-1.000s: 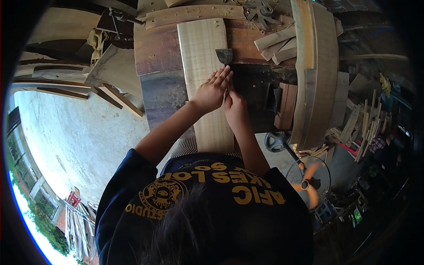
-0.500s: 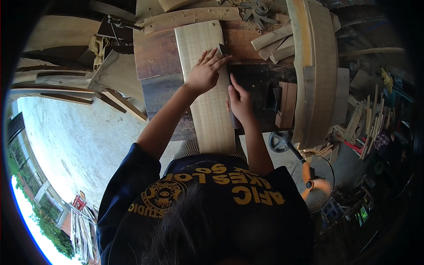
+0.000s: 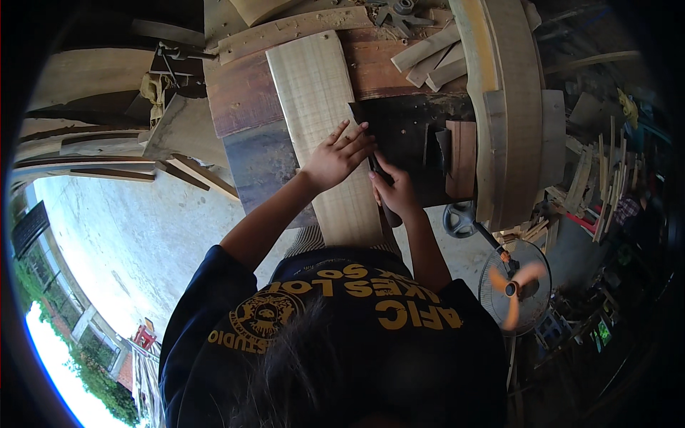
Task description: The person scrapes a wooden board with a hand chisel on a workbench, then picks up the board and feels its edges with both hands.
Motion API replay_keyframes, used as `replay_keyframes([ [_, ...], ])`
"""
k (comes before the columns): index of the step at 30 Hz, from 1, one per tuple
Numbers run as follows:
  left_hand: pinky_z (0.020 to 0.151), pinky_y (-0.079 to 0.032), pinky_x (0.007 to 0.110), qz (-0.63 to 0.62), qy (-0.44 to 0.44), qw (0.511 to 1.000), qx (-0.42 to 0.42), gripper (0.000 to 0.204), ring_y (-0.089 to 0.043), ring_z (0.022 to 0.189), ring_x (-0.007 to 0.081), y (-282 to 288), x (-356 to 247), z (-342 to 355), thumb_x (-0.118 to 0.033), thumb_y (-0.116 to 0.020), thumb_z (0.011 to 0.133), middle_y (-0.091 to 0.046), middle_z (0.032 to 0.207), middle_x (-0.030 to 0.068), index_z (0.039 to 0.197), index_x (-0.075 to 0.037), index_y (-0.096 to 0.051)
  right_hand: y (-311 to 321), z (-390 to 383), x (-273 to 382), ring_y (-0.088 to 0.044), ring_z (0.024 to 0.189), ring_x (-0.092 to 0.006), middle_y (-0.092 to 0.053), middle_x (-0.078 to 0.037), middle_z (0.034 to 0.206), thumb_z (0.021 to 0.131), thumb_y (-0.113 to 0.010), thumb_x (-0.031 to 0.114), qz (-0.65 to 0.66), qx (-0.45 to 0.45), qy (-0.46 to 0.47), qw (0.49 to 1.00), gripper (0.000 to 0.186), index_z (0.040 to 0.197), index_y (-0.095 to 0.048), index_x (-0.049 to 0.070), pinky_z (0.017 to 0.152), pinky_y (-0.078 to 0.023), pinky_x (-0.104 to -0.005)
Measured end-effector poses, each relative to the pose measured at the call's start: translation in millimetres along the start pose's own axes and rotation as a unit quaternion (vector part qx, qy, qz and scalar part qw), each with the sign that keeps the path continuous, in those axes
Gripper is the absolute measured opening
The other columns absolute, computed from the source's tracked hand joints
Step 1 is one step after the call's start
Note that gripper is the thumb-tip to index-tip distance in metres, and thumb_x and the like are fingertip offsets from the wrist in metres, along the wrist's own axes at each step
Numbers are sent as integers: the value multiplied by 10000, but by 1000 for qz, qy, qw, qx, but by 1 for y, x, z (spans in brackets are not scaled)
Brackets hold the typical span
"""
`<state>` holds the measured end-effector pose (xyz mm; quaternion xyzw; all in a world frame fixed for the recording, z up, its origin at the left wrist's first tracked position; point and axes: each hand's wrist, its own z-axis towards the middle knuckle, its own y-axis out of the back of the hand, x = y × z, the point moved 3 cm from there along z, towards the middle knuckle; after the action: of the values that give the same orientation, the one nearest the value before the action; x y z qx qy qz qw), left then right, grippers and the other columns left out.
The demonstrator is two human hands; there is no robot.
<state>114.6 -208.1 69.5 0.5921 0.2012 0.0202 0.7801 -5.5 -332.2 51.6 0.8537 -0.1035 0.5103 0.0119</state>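
A long pale wooden board (image 3: 307, 85) lies lengthwise before me, its near end at my waist. Along its right edge runs a long, narrow dark tool (image 3: 390, 217); its exact kind cannot be made out. My right hand (image 3: 397, 191) is closed round the near part of this tool, thumb pointing away from me. My left hand (image 3: 338, 158) lies across the board with its fingers stretched out, their tips reaching the tool's far part. The hands are close together, and they hide the middle of the tool.
The workbench (image 3: 250, 93) carries loose wood strips (image 3: 428, 53), a reddish wood block (image 3: 462, 153) beside a dark folded sheet (image 3: 441, 148), and a metal star-shaped knob (image 3: 403, 20). Tall planks (image 3: 517, 121) stand at its right. A fan (image 3: 512, 289) with orange blades turns nearby.
Both hands and the dark tool have slid toward me along the board's right edge. The view has shifted slightly. The board still lies on the bench.
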Motion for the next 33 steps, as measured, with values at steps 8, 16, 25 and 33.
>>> replay_keyframes([
  [8,1130,-262,442,-35,-15,999,29,286,-453,1268,179,1,3,11,-146,-551,818,-593,1173,9,1090,-123,-634,3,-6,1,-458,507,-29,-563,10,699,923,-576,128,-22,18,-16,999,481,1384,-439,110,468,-420,-223],
  [16,1112,-298,394,-13,-17,999,32,281,-501,1192,161,3,9,17,-159,-544,817,-605,1132,7,1077,-125,-646,1,2,-5,-441,498,-36,-499,34,645,927,-568,120,23,28,-9,999,484,1392,-431,122,473,-415,-223],
  [25,1078,-344,352,-6,-20,999,24,302,-503,1174,173,5,5,16,-159,-549,794,-605,1127,6,1075,-131,-656,-2,-2,-5,-430,493,-36,-454,42,602,930,-560,107,4,22,-9,1000,503,1408,-407,133,465,-397,-221],
  [33,1069,-362,349,-3,-15,1000,10,282,-529,1144,179,6,19,27,-142,-545,789,-610,1110,3,1044,-136,-666,0,17,2,-445,463,-52,-457,22,568,942,-514,53,25,37,11,999,485,1409,-384,77,444,-398,-228],
])
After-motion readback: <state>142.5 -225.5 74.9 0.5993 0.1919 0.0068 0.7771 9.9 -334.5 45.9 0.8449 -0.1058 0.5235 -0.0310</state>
